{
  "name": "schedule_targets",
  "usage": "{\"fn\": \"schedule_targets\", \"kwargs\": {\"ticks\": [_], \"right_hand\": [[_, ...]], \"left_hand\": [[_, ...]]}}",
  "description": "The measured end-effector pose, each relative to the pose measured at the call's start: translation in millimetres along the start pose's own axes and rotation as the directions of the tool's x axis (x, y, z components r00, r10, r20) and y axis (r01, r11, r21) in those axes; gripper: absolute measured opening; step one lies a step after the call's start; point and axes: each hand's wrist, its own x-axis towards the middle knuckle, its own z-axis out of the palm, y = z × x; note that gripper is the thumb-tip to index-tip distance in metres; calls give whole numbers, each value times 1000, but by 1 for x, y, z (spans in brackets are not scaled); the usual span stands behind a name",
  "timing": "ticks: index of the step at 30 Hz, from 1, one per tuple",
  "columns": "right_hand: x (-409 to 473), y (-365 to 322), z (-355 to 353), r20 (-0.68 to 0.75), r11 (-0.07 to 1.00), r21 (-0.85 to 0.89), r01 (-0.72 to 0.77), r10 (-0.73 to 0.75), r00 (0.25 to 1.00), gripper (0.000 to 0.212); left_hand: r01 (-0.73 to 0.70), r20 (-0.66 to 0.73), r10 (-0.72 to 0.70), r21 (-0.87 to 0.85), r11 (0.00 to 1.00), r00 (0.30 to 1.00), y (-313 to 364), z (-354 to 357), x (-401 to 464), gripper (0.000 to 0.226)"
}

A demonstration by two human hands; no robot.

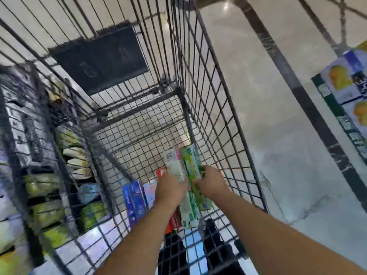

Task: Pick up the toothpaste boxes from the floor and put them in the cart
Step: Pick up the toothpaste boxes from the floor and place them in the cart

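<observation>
Both of my arms reach down into the wire cart (208, 100). My left hand (170, 187) grips a pale green and white toothpaste box (173, 165) near the cart's bottom. My right hand (213, 180) grips a brighter green toothpaste box (191, 163) right beside it, against the cart's right wall. A blue toothpaste box (135, 203) and a pink patterned box (150, 192) lie on the cart's mesh floor to the left. A red box (174, 221) shows partly under my left forearm.
Store shelves (49, 185) with green and white packets stand close on the left of the cart. A shelf end with printed boxes (345, 76) is at the right edge. Pale tiled floor (278, 135) with a dark stripe lies to the right. Dark trouser legs (214, 245) show below.
</observation>
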Motion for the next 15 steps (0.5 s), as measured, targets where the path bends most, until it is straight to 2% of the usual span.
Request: {"fn": "schedule_targets", "kwargs": {"ticks": [3, 7, 11, 14, 15], "right_hand": [[13, 6, 10, 49, 997, -72, -5, 8, 999, 29], [18, 13, 25, 56, 993, -121, -15, 22, 998, 36], [17, 13, 26, 33, 989, -144, -11, 16, 999, 24], [13, 13, 26, 17, 991, -131, -14, 16, 1000, 35], [11, 12, 27, 28, 991, -136, -5, 9, 1000, 33]], "left_hand": [[25, -47, -21, 87, 996, 999, -6, 7, 6, 46], [61, -68, -49, 183, 981, 997, -10, 10, 12, 52], [53, 5, -56, 263, 963, 998, -9, 0, 16, 49], [55, 88, -85, 303, 951, 993, -16, -3, 16, 44], [47, 99, -79, 287, 957, 992, -21, -3, 15, 45]]}}
